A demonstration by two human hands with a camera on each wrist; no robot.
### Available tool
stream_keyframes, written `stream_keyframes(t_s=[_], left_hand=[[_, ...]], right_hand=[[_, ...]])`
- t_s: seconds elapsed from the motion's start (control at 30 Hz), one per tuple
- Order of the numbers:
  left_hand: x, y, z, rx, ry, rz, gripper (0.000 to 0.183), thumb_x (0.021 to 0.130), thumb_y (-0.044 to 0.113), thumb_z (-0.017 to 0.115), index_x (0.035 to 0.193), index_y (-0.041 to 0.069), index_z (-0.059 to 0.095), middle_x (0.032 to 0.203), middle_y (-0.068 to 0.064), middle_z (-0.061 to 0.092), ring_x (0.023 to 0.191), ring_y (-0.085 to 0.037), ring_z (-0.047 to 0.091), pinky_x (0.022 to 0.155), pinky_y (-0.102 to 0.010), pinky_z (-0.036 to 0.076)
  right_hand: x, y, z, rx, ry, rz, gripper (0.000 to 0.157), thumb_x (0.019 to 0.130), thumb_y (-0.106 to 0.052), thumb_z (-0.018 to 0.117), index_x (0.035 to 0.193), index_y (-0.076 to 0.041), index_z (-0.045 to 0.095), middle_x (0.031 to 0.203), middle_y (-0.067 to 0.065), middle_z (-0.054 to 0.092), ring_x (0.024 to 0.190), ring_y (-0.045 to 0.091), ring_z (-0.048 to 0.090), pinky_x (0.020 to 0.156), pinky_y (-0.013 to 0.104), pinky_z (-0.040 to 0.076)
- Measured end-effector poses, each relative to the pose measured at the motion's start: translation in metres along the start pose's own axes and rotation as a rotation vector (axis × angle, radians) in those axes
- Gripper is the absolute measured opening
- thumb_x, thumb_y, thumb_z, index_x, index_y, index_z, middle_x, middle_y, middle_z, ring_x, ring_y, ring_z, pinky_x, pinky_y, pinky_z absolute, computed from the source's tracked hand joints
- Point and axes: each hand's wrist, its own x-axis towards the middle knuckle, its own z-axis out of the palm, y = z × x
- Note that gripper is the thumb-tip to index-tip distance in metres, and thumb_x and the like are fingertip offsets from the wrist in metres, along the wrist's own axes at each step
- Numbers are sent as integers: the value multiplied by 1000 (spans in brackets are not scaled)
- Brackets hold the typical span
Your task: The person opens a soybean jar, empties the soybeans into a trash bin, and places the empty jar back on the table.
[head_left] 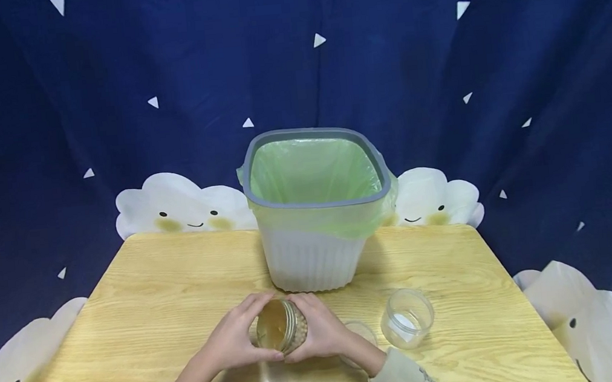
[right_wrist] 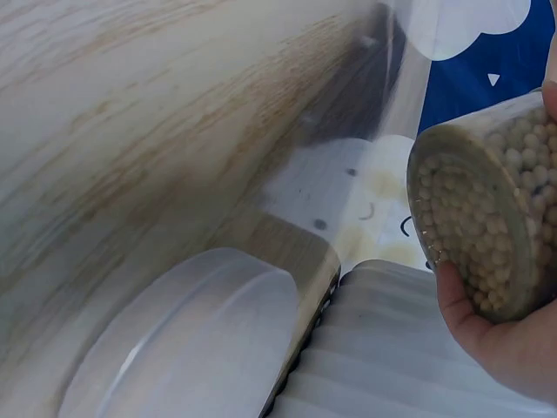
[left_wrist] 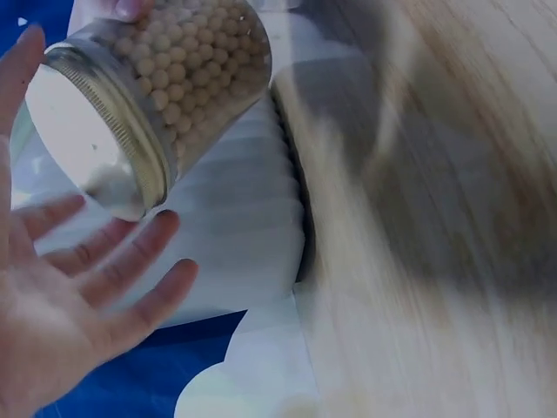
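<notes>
A clear jar (head_left: 300, 328) of small pale round balls lies tilted on its side in the air above the table. Its gold-rimmed lid (left_wrist: 91, 131) points left. My right hand (head_left: 322, 329) grips the jar body, with one digit against the base in the right wrist view. Around the lid, my left hand (head_left: 241, 333) has its fingers spread; in the left wrist view the fingertips (left_wrist: 161, 222) are close to the lid's edge and the palm stands off its face. Whether any fingertip touches the lid is hard to tell.
A white bin (head_left: 312, 257) with a green liner stands behind the hands. To the right on the wooden table (head_left: 181, 268) is an open clear tub (head_left: 409, 318). A clear round disc (head_left: 361, 333) lies partly under my right forearm. A blue curtain hangs behind.
</notes>
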Motion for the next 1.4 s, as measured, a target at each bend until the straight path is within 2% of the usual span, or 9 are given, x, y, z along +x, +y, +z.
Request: stream_keyframes(t_s=[0.13, 0.23, 0.63, 0.73, 0.8, 0.9, 0.97, 1.17, 1.4], left_hand=[[-3, 0, -4, 14, -46, 77, 105, 52, 34, 86, 142, 20, 33, 138, -2, 36, 118, -26, 44, 86, -46, 45], [-5, 1, -6, 37, -49, 92, 102, 50, 27, 86, 140, 19, 37, 138, -3, 36, 118, -27, 44, 86, -46, 45], [-13, 4, -2, 65, 70, -75, 94, 57, 63, 73, 133, 15, 45, 114, 0, 56, 93, -19, 59, 75, -40, 50], [-12, 4, -1, 50, 54, -14, 99, 55, 54, 79, 139, 19, 38, 125, -1, 50, 103, -21, 54, 79, -42, 48], [-11, 3, -1, 44, 39, 75, 101, 54, 40, 85, 140, 18, 36, 130, -3, 44, 111, -23, 49, 82, -44, 47], [-8, 2, -2, 36, 26, 187, 100, 51, 23, 86, 139, 16, 39, 134, -4, 40, 116, -23, 44, 85, -43, 46], [-7, 1, -1, 42, 35, 211, 96, 51, 21, 86, 136, 14, 43, 131, -3, 43, 114, -22, 45, 85, -42, 46], [-4, 3, 1, 34, 39, 69, 90, 55, 46, 82, 133, 19, 46, 123, 5, 49, 106, -18, 53, 81, -40, 48], [3, 11, 7, -10, 62, -125, 86, 59, 62, 73, 125, 12, 52, 104, 1, 59, 79, -12, 57, 64, -27, 48]], right_hand=[[1, -1, 2, 1, -5, -25, 95, 51, -43, 85, 129, -10, 43, 123, 3, 50, 109, 18, 46, 89, 37, 43], [1, -1, 3, 4, -2, -52, 95, 51, -43, 85, 129, -10, 43, 122, 2, 51, 108, 18, 46, 88, 36, 44], [3, -6, 8, 31, -20, -20, 93, 50, -43, 85, 128, -13, 43, 122, -2, 50, 109, 15, 44, 89, 34, 42], [1, -4, 7, 27, -14, -17, 94, 50, -44, 85, 128, -14, 43, 122, -1, 50, 109, 15, 44, 89, 35, 43], [0, -4, 7, 23, -12, -18, 94, 50, -44, 85, 129, -14, 43, 123, -1, 50, 109, 15, 44, 89, 35, 43], [-1, -3, 6, 19, -8, -22, 95, 50, -43, 86, 130, -14, 43, 123, -1, 50, 109, 15, 45, 90, 35, 42], [-2, -3, 5, 16, -3, -24, 96, 50, -43, 86, 131, -14, 42, 124, 0, 50, 109, 16, 45, 90, 35, 42], [-5, -3, 3, 12, 4, -12, 98, 51, -42, 85, 132, -10, 41, 126, 2, 49, 110, 17, 45, 90, 36, 42], [-7, -2, 2, -22, 45, 16, 96, 48, -42, 85, 129, -10, 43, 121, 1, 51, 107, 16, 46, 88, 35, 44]])
